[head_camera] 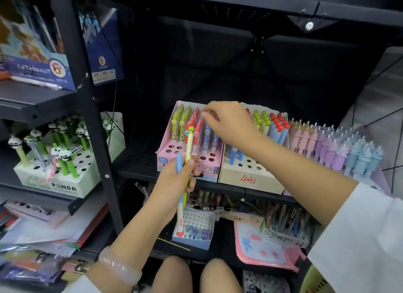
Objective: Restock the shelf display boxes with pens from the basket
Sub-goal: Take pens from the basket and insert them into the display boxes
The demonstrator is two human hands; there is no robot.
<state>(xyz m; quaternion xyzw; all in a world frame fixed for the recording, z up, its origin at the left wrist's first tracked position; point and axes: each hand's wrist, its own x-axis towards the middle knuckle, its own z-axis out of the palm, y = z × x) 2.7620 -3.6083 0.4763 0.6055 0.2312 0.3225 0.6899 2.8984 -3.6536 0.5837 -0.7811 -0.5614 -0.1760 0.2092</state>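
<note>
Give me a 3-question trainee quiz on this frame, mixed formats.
1. True or false: the left hand holds two pens.
2. Which box is the right hand over? A. panda box B. pink box C. cream box
3. Fill in: the empty holes in the pink box are in its ___ rows.

Key: 1 true; 2 B; 3 front.
</note>
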